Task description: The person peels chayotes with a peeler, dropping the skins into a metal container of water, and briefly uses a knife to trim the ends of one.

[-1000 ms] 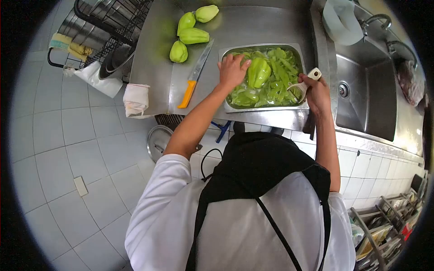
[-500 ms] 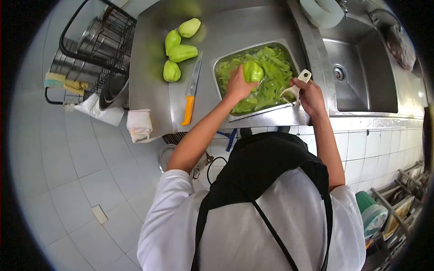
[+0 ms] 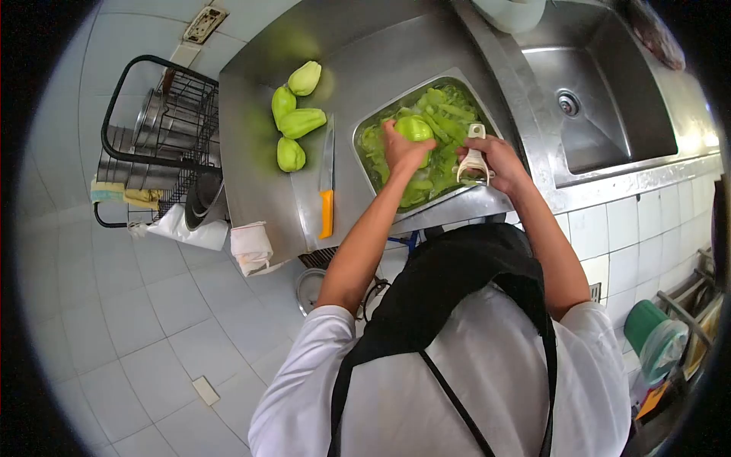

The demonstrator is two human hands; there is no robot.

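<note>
My left hand [image 3: 404, 151] grips a light green chayote [image 3: 415, 129] above a rectangular metal pan [image 3: 487, 105]. Thin green peelings [image 3: 449, 118] in water fill the pan. In my right hand [image 3: 499, 161] is a white Y-shaped vegetable peeler [image 3: 475, 156], held over the pan's right side, its blade end pointing toward me and apart from the chayote. To the left on the steel counter lie several chayotes, one of them elongated [image 3: 302, 122]. Between these and the pan rests a knife [image 3: 327, 183] with an orange handle.
A steel sink [image 3: 609, 107] is on the right, with a pale bowl [image 3: 512, 11] behind it. At the left stands a black wire rack [image 3: 164, 114] of metal pots. A folded white cloth [image 3: 250, 245] sits at the counter's front left corner. A green bin [image 3: 646, 327] stands below right.
My right hand has turned the peeler from a slant to nearly upright and moved it slightly left. The chayote stays in my left hand. The whole view has shifted and rotated a little.
</note>
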